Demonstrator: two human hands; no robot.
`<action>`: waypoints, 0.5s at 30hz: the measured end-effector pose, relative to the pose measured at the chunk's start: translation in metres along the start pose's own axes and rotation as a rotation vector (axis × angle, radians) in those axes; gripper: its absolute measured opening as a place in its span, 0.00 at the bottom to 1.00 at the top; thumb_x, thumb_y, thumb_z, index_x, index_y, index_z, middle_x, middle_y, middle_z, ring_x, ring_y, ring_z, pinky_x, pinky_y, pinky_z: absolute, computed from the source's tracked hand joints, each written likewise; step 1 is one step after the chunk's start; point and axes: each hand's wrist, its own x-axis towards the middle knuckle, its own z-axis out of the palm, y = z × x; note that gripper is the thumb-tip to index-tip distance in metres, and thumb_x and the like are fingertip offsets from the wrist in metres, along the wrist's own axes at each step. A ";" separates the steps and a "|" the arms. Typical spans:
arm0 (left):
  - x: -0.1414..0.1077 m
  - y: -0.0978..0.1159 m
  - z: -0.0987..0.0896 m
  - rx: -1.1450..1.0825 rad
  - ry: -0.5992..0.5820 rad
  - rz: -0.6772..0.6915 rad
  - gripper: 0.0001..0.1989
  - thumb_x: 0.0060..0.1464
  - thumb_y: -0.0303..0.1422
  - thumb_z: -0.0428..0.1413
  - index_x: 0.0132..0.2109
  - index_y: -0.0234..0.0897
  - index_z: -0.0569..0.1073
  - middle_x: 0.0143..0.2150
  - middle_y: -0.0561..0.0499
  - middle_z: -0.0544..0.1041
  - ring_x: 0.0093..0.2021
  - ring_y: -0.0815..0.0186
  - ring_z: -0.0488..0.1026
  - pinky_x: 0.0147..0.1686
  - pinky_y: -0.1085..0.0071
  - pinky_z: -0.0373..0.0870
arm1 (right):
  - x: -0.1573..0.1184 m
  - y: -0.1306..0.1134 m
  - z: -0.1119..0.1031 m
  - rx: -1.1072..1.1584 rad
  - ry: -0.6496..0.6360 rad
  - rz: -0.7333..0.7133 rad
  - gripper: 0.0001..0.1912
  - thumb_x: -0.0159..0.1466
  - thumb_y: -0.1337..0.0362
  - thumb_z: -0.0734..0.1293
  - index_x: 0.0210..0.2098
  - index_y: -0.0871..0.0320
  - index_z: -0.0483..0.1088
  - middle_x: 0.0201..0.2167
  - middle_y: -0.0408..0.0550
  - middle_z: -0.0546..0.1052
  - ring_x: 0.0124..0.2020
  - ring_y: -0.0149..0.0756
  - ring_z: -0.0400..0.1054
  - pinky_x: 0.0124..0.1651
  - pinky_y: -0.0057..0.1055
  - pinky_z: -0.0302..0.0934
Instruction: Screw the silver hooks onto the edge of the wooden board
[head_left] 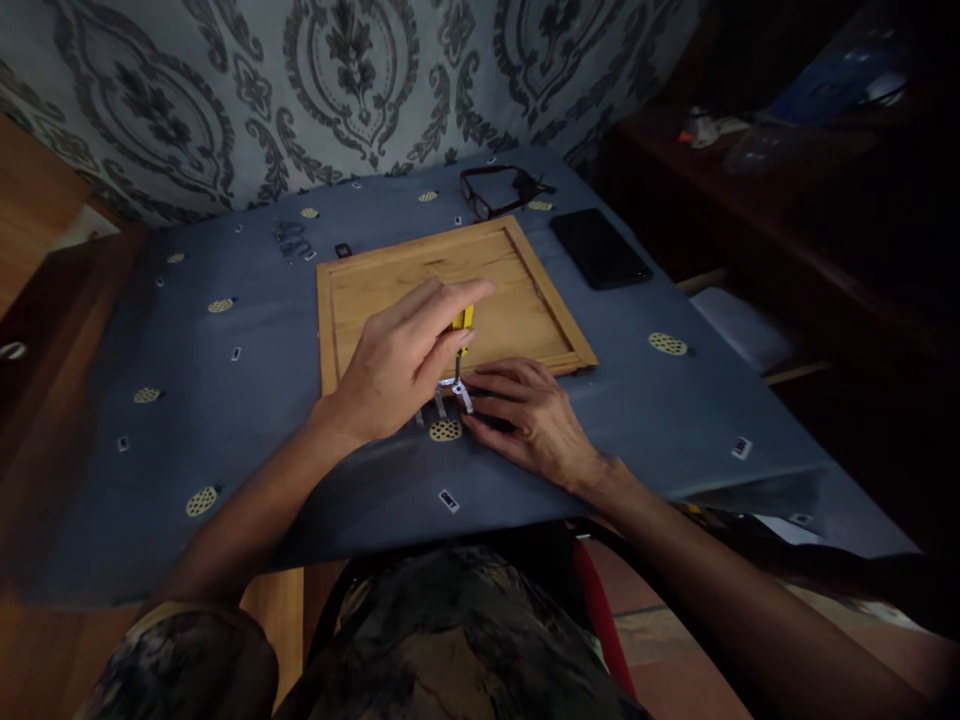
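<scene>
My left hand (401, 355) is wrapped round the yellow handle of a screwdriver (463, 318), which stands upright. Its shaft points down at a small metal bracket (459, 388) along the near edge of a framed wooden panel (442, 265). From the other side, my right hand (532, 415) pinches at the bracket, with its fingertips and thumb close around it. More thin metal prongs (440, 404) show just left of the bracket, partly behind my left hand. The panel lies flat, its raised border facing up.
The table has a blue patterned cloth (262, 420). Beyond the panel lie eyeglasses (491, 193), and right of it a black phone (600, 248). Small metal pieces (291, 240) and a small black object (343, 250) sit at the back left. A patterned curtain (352, 80) hangs behind.
</scene>
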 end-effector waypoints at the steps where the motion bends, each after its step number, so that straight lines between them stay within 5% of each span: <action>1: 0.000 0.000 0.000 0.002 -0.002 -0.002 0.15 0.66 0.24 0.52 0.58 0.38 0.71 0.48 0.50 0.79 0.47 0.66 0.78 0.49 0.67 0.77 | 0.000 0.000 0.000 0.003 0.001 -0.001 0.08 0.68 0.61 0.68 0.42 0.54 0.80 0.49 0.46 0.83 0.52 0.45 0.73 0.54 0.47 0.65; 10: 0.001 0.010 -0.005 -0.007 0.148 -0.061 0.15 0.67 0.27 0.51 0.59 0.42 0.69 0.52 0.50 0.78 0.53 0.64 0.77 0.52 0.65 0.78 | 0.001 0.000 -0.001 0.022 -0.017 0.014 0.07 0.68 0.62 0.68 0.41 0.52 0.80 0.50 0.46 0.82 0.52 0.45 0.73 0.55 0.48 0.65; 15: 0.003 0.012 -0.010 -0.001 0.076 -0.065 0.15 0.68 0.27 0.50 0.59 0.42 0.69 0.52 0.50 0.78 0.54 0.63 0.77 0.53 0.64 0.78 | 0.000 -0.001 -0.001 0.023 -0.019 0.021 0.08 0.69 0.61 0.67 0.41 0.51 0.79 0.49 0.45 0.82 0.53 0.43 0.72 0.56 0.46 0.64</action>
